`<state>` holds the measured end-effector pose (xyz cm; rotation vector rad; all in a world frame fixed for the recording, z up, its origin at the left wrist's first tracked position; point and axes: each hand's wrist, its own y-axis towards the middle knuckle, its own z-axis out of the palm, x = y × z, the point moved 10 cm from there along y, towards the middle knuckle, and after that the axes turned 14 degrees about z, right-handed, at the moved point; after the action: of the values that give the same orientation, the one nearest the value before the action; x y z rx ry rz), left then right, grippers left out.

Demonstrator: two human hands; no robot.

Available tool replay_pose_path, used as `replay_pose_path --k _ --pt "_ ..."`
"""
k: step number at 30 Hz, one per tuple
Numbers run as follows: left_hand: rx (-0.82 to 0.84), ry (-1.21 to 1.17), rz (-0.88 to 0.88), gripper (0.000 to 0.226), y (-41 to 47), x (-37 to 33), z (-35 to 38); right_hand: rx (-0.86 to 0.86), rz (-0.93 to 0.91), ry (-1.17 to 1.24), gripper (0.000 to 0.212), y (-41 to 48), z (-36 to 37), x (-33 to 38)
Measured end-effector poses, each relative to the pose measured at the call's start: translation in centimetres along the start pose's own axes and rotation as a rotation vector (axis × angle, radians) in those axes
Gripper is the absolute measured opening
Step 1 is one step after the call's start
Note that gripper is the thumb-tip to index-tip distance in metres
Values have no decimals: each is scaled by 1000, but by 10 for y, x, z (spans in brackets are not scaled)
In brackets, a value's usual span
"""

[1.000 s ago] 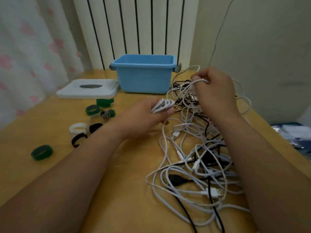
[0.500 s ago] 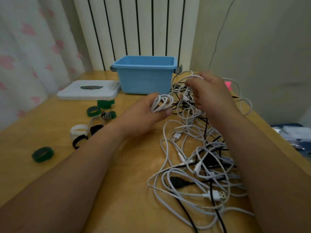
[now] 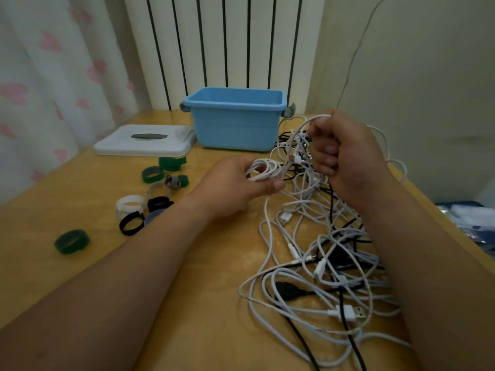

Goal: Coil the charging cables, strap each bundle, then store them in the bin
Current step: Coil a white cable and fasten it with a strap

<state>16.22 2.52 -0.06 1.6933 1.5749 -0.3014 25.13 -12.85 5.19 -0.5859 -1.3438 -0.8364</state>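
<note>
Your left hand (image 3: 235,183) pinches a small white cable coil (image 3: 263,170), centre of the table (image 3: 203,277). Your right hand (image 3: 345,153) is curled round a white cable strand, lifted above the tangled cable pile (image 3: 329,263) at right. Blue bin (image 3: 235,121) stands far centre, straps (image 3: 150,199) lie left.

bin (image 3: 235,127) behind cables (image 3: 321,266); straps (image 3: 150,199) lie left.
</note>
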Motion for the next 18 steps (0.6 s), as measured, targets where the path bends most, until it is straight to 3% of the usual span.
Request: replay_pose_path --k 7,9,11,14,18 --pt "0 -86 -5 10 1 -7 6 140 -5 110 23 -1 6 2" --pt "-74 -125 -8 10 -1 -7 0 103 11 113 23 -2 5 2" --pt "-237 -330 -69 13 -4 2 -14 20 20 81 21 -2 1 2" --pt "-411 -630 -98 21 -7 5 -27 -170 -66 -303 17 -10 6 7" --pt "-311 -790 -61 55 -3 -12 -8 -110 -288 -824 11 -26 63 -9"
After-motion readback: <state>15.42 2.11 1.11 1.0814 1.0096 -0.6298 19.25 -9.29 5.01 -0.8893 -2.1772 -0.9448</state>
